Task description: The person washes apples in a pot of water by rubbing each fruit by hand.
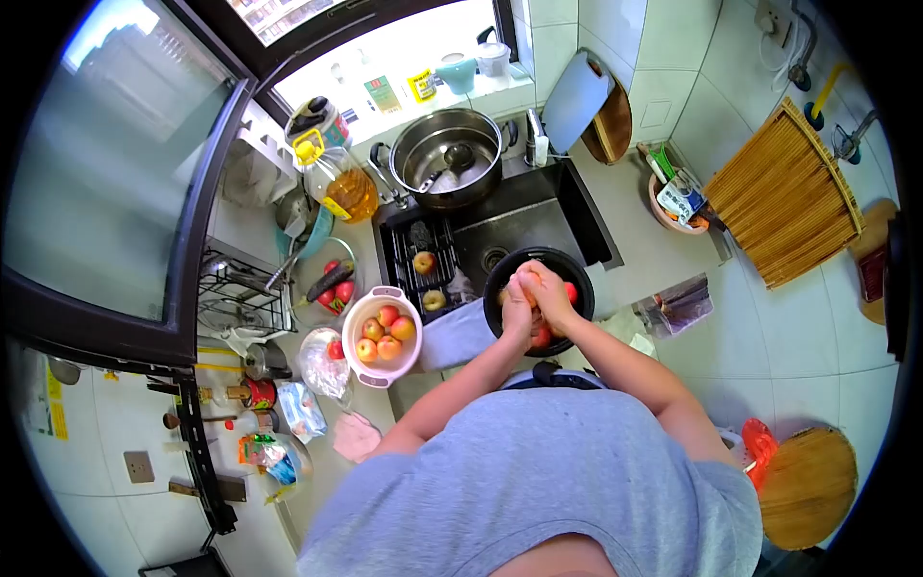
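My left hand (516, 310) and my right hand (548, 294) are closed together around an apple, mostly hidden by the fingers. Both are over a black bowl (492, 285) at the sink's near edge. Inside the bowl, a red apple (571, 292) shows beside my right hand, and more red fruit lies below my wrists. To the left stands a pink colander (377, 382) holding several yellow-red apples (388, 347). Two duller apples, one (424, 263) behind the other (434, 300), sit on the black drying rack (396, 252) over the sink.
A large steel pot (448, 197) stands at the back of the sink (577, 207). Left of it are an oil jug (348, 192) and a clear bowl (356, 260) with an eggplant and red vegetables. A grey cloth (456, 337) hangs over the counter edge. An open window frame (183, 183) juts in at left.
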Motion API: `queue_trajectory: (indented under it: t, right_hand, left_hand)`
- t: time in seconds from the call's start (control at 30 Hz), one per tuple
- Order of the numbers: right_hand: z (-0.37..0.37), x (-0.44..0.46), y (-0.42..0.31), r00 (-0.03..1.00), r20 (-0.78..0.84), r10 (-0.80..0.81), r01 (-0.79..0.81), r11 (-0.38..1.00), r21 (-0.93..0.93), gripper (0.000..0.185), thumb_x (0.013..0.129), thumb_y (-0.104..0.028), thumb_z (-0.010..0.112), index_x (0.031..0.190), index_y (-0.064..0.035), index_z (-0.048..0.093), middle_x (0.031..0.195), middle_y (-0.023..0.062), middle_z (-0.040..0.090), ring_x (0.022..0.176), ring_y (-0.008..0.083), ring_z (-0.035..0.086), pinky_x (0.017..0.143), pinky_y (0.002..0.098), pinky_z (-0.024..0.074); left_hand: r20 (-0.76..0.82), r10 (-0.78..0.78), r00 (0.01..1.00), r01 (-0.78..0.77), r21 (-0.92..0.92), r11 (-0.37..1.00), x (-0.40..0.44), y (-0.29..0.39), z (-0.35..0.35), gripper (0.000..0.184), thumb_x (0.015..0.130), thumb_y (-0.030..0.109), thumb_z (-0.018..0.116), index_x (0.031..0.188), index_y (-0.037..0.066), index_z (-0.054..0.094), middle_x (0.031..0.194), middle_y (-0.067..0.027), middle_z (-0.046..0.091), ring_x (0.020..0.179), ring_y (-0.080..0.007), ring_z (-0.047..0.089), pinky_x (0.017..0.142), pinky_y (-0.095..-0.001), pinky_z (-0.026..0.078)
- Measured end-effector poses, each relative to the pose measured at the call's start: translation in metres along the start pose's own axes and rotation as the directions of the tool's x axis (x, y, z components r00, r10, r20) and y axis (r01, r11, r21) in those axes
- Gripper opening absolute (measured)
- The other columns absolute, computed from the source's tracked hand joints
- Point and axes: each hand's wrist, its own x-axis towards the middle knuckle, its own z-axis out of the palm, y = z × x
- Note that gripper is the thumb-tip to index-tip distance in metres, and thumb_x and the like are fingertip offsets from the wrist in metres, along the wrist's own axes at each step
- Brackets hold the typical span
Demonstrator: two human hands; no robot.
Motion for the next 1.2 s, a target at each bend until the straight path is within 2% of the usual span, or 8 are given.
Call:
queue_trajectory:
  t: [0.23, 0.43, 0.63, 0.77, 0.83, 0.93, 1.1, 1.2]
  right_hand:
    - [-0.005, -0.007, -0.002, 0.999, -0.007, -0.051, 0.051, 0.996, 0.068, 0.019, 0.097, -0.021, 0.062, 0.1, -0.0026, 0.066, 0.099, 0.0062, 0.067, 0.097, 0.0154, 0.061, 0.092, 0.0298, 0.0476]
    - [-0.01, -0.001, -0.001, 0.913, -0.08, 0.401, -0.307, 0.802, 0.513, 0.027, 0.102, -0.022, 0.054, 0.094, -0.0019, 0.07, 0.095, 0.0091, 0.07, 0.092, 0.0184, 0.066, 0.086, 0.0332, 0.0515]
    - [-0.009, -0.001, 0.018, 0.898, 0.004, 0.44, -0.359, 0.727, 0.585, 0.041, 0.105, -0.028, 0.043, 0.095, 0.0001, 0.071, 0.095, 0.0119, 0.072, 0.093, 0.022, 0.067, 0.091, 0.0349, 0.0515]
    - [-0.003, -0.006, 0.002, 0.996, -0.09, -0.02, 0.033, 0.989, 0.144, 0.026, 0.098, -0.022, 0.053, 0.104, -0.0011, 0.068, 0.103, 0.0096, 0.07, 0.101, 0.0215, 0.065, 0.095, 0.0346, 0.0492]
    - [-0.004, -0.014, -0.027, 0.996, 0.029, -0.087, 0.086, 0.996, 0.014, 0.023, 0.097, -0.023, 0.059, 0.107, -0.0042, 0.065, 0.106, 0.0076, 0.067, 0.101, 0.0183, 0.062, 0.097, 0.0316, 0.0473]
    - [-0.001, -0.017, -0.014, 0.982, 0.012, -0.189, 0.189, 0.98, -0.068, 0.019, 0.095, -0.02, 0.062, 0.108, -0.0059, 0.065, 0.105, 0.0058, 0.066, 0.1, 0.0161, 0.061, 0.096, 0.03, 0.0471]
    - [-0.004, 0.0, 0.004, 0.978, -0.087, 0.19, -0.146, 0.919, 0.366, 0.026, 0.102, -0.023, 0.052, 0.088, -0.0046, 0.066, 0.089, 0.0063, 0.067, 0.084, 0.0155, 0.062, 0.086, 0.0316, 0.0496]
    - [-0.005, 0.002, -0.003, 0.916, -0.068, 0.396, -0.317, 0.817, 0.481, 0.028, 0.101, -0.02, 0.053, 0.085, -0.0039, 0.068, 0.087, 0.0052, 0.067, 0.083, 0.0152, 0.061, 0.084, 0.0317, 0.0483]
  left_hand:
    - [0.364, -0.382, 0.849, 0.409, 0.003, 0.913, 0.004, 0.003, -0.009, 0.08, 0.091, 0.089, 0.019, 0.057, 0.018, 0.035, 0.045, 0.0032, 0.032, 0.033, -0.0121, 0.03, 0.035, -0.0274, 0.019]
    - [0.175, 0.485, 0.857, -0.497, 0.535, 0.683, 0.009, -0.003, -0.001, 0.072, 0.106, 0.06, 0.034, 0.096, -0.002, 0.068, 0.081, -0.0251, 0.07, 0.076, -0.04, 0.07, 0.068, -0.0462, 0.055]
    - [0.128, 0.643, 0.755, -0.56, 0.636, 0.531, 0.003, -0.012, 0.0, 0.065, 0.097, 0.061, 0.057, 0.097, -0.004, 0.068, 0.092, -0.0244, 0.071, 0.078, -0.0386, 0.07, 0.072, -0.0468, 0.053]
    - [0.235, 0.084, 0.968, -0.082, -0.021, 0.996, 0.033, -0.02, -0.021, 0.069, 0.096, 0.071, 0.042, 0.082, 0.007, 0.062, 0.062, -0.0105, 0.058, 0.05, -0.0242, 0.058, 0.046, -0.0362, 0.045]
    - [0.435, -0.379, 0.817, 0.518, -0.265, 0.813, -0.004, 0.034, -0.012, 0.069, 0.097, 0.074, 0.024, 0.069, 0.015, 0.046, 0.046, 0.0017, 0.033, 0.033, -0.0123, 0.031, 0.033, -0.0259, 0.02]
    - [0.503, -0.405, 0.763, 0.557, -0.193, 0.808, 0.009, 0.028, -0.022, 0.069, 0.098, 0.071, 0.021, 0.071, 0.014, 0.049, 0.048, 0.001, 0.037, 0.035, -0.0136, 0.035, 0.033, -0.0267, 0.026]
    - [0.077, -0.014, 0.997, 0.0, 0.185, 0.983, 0.032, -0.033, -0.016, 0.064, 0.106, 0.053, 0.027, 0.104, 0.001, 0.064, 0.081, -0.0186, 0.066, 0.07, -0.0312, 0.066, 0.06, -0.0395, 0.051]
    - [0.138, 0.607, 0.783, -0.613, 0.338, 0.714, 0.015, -0.02, -0.007, 0.052, 0.11, 0.042, 0.034, 0.124, -0.002, 0.06, 0.106, -0.0245, 0.069, 0.101, -0.0399, 0.068, 0.088, -0.0445, 0.052]
